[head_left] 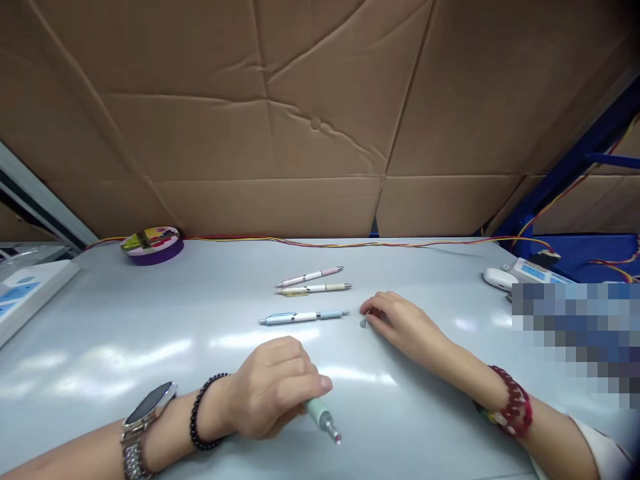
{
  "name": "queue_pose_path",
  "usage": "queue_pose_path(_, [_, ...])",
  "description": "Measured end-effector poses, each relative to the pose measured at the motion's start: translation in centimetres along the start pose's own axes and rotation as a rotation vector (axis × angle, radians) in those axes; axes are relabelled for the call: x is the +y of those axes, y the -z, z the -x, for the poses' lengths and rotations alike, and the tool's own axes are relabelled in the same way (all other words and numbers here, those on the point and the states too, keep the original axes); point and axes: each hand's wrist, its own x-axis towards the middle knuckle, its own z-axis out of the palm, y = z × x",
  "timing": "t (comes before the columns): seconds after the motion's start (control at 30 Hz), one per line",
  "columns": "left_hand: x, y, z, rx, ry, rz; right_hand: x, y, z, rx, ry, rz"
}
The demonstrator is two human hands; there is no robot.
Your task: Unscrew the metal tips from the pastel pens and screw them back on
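My left hand (280, 390) is closed around a light green pen (317, 410). Its end points toward me and to the right, with a spring and a reddish tip showing. On the table, my right hand (400, 320) rests with thumb and fingers curled close together; whatever is between them is too small to make out. A small grey cone-like piece (363, 323) lies by its thumb. To the left of that hand lie a blue and white pen (303, 317), a cream and white pen (314, 289) and a pink and white pen (311, 276).
A round purple tin (153, 245) stands at the back left. Thin red and yellow wires (300, 245) run along the rear edge, before a cardboard wall (320, 153). White devices lie at the left (30, 293) and right (537, 271); a white mouse-like object (499, 279) sits nearby.
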Motion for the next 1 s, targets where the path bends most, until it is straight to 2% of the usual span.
queue_pose_path(0.07, [0.0,-0.2,-0.1,-0.030,0.062,-0.070,-0.1,0.0,0.0,-0.018,-0.002,-0.020])
queue_pose_path(0.2, [-0.4,-0.6,0.0,-0.121,0.319,-0.270,0.0,0.3,0.1,-0.016,-0.013,-0.058])
queue_pose_path(0.33, [-1.6,-0.5,0.2,-0.238,0.492,-0.351,0.5,0.2,-0.3,0.123,-0.013,-0.081])
queue_pose_path(0.47, [-3.0,0.0,0.5,-0.261,0.575,-0.399,1.2,-0.3,-1.7,0.242,0.066,-0.058])
queue_pose_path(0.63, [-3.5,0.2,0.8,-0.261,0.599,-0.402,2.2,-1.3,-4.6,0.236,0.151,-0.041])
queue_pose_path(0.77, [-2.4,0.1,0.5,-0.185,0.534,-0.301,1.9,-1.3,-6.2,0.225,0.203,-0.097])
queue_pose_path(0.87, [-0.4,-0.2,-0.1,-0.209,0.557,-0.086,0.9,-0.2,-5.9,0.283,0.201,-0.174])
queue_pose_path(1.0, [1.8,-0.7,-0.8,-0.274,0.910,0.385,-0.9,1.2,-3.3,0.412,0.136,-0.331])
